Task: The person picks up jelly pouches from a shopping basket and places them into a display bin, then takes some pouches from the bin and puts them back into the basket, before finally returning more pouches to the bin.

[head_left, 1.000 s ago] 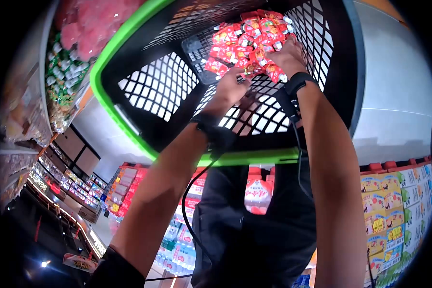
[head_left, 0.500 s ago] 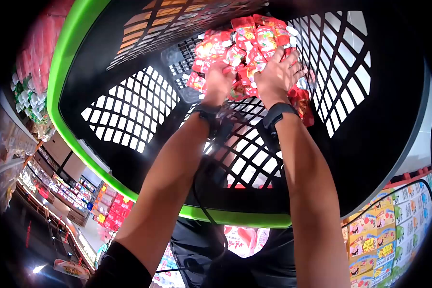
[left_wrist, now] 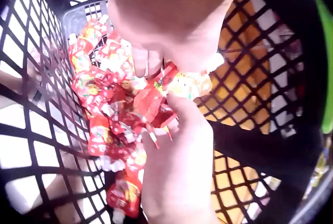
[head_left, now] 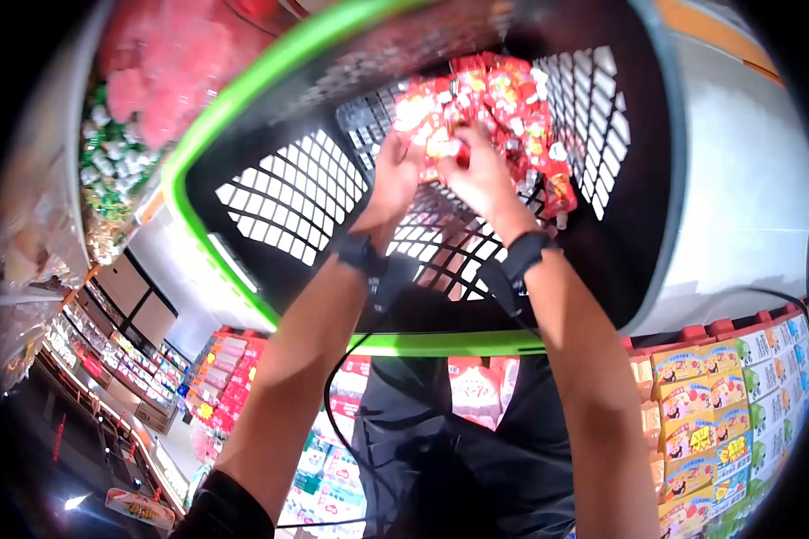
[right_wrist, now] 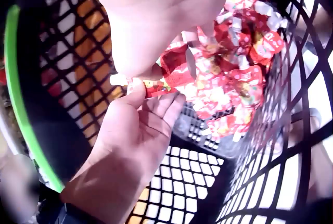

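Observation:
A heap of red drink pouches (head_left: 521,108) with white caps lies in the black basket (head_left: 620,260). My left hand (head_left: 394,184) is low over the heap's near side. In the right wrist view, its thumb presses on a red pouch (right_wrist: 156,87) with a white cap, while its other fingers extend under it. Facing it is my right hand (head_left: 485,184), which grips red pouch film between thumb and curled fingers in the left wrist view. I cannot tell whether both hands hold one pouch. More pouches (left_wrist: 125,195) lie against the mesh wall.
A bright green rim (head_left: 184,153) edges the basket, whose sides are open mesh. Pink and green packaged goods (head_left: 121,144) stand to the left. Stacked yellow cartons (head_left: 692,422) stand at the lower right. Thin black cables (head_left: 333,395) run from the wrists.
Both hands have drawn together at the heap's near side; the right hand, spread over the pouches half a second ago, now grips red film. Some pouches have slid toward the right wall.

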Motion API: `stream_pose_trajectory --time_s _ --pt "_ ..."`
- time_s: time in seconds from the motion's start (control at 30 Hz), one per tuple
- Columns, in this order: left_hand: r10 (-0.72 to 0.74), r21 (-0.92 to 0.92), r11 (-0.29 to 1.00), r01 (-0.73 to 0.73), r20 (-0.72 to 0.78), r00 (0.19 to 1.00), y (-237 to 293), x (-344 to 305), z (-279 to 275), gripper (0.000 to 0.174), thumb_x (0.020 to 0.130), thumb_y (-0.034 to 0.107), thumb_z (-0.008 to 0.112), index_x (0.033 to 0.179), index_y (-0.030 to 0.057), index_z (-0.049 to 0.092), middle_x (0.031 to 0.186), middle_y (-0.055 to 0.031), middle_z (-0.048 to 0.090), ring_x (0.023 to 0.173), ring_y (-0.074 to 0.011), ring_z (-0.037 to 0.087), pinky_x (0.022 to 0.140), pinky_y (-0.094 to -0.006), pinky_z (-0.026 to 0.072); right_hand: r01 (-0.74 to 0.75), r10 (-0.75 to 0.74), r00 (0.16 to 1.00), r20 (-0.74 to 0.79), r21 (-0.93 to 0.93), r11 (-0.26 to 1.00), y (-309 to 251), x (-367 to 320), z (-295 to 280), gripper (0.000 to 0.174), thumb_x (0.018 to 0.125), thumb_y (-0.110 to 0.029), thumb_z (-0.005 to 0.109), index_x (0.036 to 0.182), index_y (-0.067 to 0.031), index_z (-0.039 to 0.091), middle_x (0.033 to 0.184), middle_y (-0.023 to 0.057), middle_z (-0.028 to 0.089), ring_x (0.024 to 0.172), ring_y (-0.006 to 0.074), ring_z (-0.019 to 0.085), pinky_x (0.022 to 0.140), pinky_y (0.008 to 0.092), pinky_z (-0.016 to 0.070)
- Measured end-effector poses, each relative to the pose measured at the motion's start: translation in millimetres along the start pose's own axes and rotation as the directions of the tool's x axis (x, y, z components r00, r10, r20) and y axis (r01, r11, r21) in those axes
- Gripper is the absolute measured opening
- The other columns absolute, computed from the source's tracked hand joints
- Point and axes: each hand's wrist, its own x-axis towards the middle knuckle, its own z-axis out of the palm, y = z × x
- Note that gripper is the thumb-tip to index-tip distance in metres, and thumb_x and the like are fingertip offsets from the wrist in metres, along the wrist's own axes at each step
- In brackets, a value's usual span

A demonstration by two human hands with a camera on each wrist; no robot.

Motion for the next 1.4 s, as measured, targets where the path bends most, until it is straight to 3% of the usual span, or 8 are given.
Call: stream_pose_trajectory --time_s 0.3,0.57,0.67,0.93,1.0,1.03,1.17,1.4 --pt "0.127 -0.156 0.981 -0.115 0.073 0.989 238 -166 9 0.034 0.095 0.024 0.053 0.119 0.0012 0.053 0.104 -0.0035 0.061 0.093 -0.0091 0.055 0.08 -0.0241 0.0447 -0.019 -0.085 0.986 0.145 0.598 0.801 -219 -142 -106 0.037 0.082 -0.012 0.07 0.11 0.0025 0.051 0.101 0.0073 0.057 0.096 0.0123 0.054 0.079 0.0258 0.0477" --pt "0.416 -0.113 0.905 -0.41 0.032 0.909 401 -318 24 0.033 0.096 0.026 0.05 0.118 0.0018 0.05 0.097 -0.001 0.055 0.083 -0.0073 0.051 0.071 -0.0221 0.0436 0.253 -0.319 0.943 0.09 0.429 0.867 -378 -264 -210 0.038 0.072 -0.021 0.077 0.095 -0.0022 0.054 0.084 0.0062 0.056 0.077 0.011 0.055 0.067 0.0263 0.0471" --pt "0.381 -0.342 0.874 -0.346 0.04 0.924 430 -367 39 0.05 0.096 0.02 0.05 0.136 0.0054 0.023 0.115 -0.008 0.051 0.098 -0.0158 0.054 0.083 -0.031 0.0462 0.63 -0.633 0.759 -0.153 -0.069 0.773 -424 -302 -234 0.027 0.068 -0.005 0.071 0.079 -0.0022 0.046 0.091 0.0129 0.053 0.079 0.024 0.055 0.067 0.0313 0.0457" --pt "0.501 -0.498 0.752 -0.433 0.004 0.866 489 -435 23 0.035 0.092 0.014 0.056 0.123 0.0016 0.046 0.1 -0.0049 0.059 0.089 -0.0113 0.059 0.078 -0.0257 0.0498 0.928 -0.92 0.372 0.124 -0.033 0.371 -507 -374 -263 0.043 0.072 -0.016 0.075 0.106 -0.0025 0.053 0.125 0.0212 0.042 0.114 0.0313 0.049 0.092 0.0383 0.0436" --pt "0.577 -0.555 0.708 -0.437 0.097 0.811 516 -455 10 0.042 0.093 0.016 0.054 0.129 -0.0014 0.042 0.12 -0.0141 0.058 0.102 -0.0189 0.06 0.089 -0.0317 0.0484 0.827 -0.833 0.552 0.045 0.102 0.553 -510 -373 -260 0.041 0.075 -0.012 0.074 0.107 -0.0016 0.051 0.126 0.018 0.04 0.104 0.0238 0.056 0.086 0.032 0.0486" --pt "0.581 -0.594 0.704 -0.389 0.167 0.797 531 -465 4 0.045 0.092 0.015 0.054 0.132 -0.0015 0.038 0.124 -0.0169 0.055 0.105 -0.0235 0.059 0.091 -0.0359 0.048 0.867 -0.865 0.499 -0.058 0.032 0.498 -516 -371 -258 0.038 0.081 -0.01 0.069 0.112 -0.0018 0.048 0.123 0.0146 0.044 0.098 0.0182 0.058 0.081 0.0287 0.0506" --pt "0.673 -0.527 0.701 -0.48 0.267 0.69 571 -470 -12 0.052 0.093 0.02 0.053 0.136 -0.0016 0.034 0.128 -0.0195 0.051 0.109 -0.0271 0.058 0.095 -0.0381 0.0461 0.382 -0.564 0.765 0.311 0.486 0.786 -533 -352 -261 0.038 0.087 -0.011 0.063 0.117 0.0018 0.045 0.109 0.0085 0.056 0.1 0.0139 0.057 0.085 0.0254 0.0483" --pt "0.729 -0.231 0.683 -0.693 0.275 0.627 643 -494 -19 0.042 0.098 0.029 0.044 0.129 0.0 0.049 0.117 -0.0109 0.061 0.105 -0.0137 0.056 0.09 -0.0292 0.0461 0.541 -0.716 0.643 0.271 0.501 0.675 -611 -387 -280 0.037 0.087 -0.009 0.063 0.119 -0.0024 0.046 0.1 0.0056 0.061 0.087 0.0095 0.061 0.073 0.0222 0.0509"
